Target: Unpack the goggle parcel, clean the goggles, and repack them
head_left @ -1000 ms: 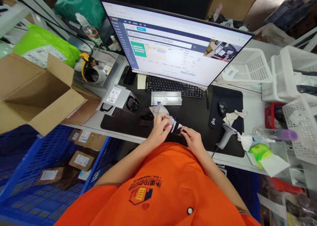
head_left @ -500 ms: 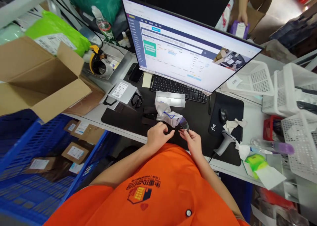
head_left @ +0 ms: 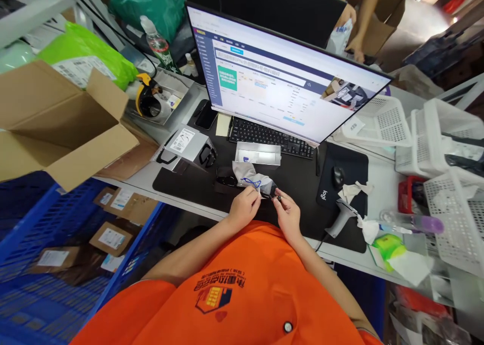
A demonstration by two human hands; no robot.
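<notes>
A pale grey cloth pouch (head_left: 244,173) with a blue drawstring (head_left: 252,182) lies slanted over the black desk mat. Dark-lensed glasses (head_left: 269,188) show at its right end, partly covered by the cloth. My left hand (head_left: 244,205) is closed in a pinch at the pouch's edge beside the cord. My right hand (head_left: 289,212) pinches a dark part of the glasses between thumb and fingers. Just left of the pouch is a black item (head_left: 227,180), its kind unclear. Behind stands an open white box (head_left: 258,154).
The monitor (head_left: 264,78) rises behind the keyboard (head_left: 257,133). To the left are a grey box with a label (head_left: 183,140) and an open carton (head_left: 91,146). A scanner (head_left: 341,218) and mouse (head_left: 338,176) sit right. Another person's hands (head_left: 357,48) work beyond the monitor.
My left hand has come up to the pouch and closed at its edge. Less of the lens shows at the pouch's right end. The other person now holds a white packet.
</notes>
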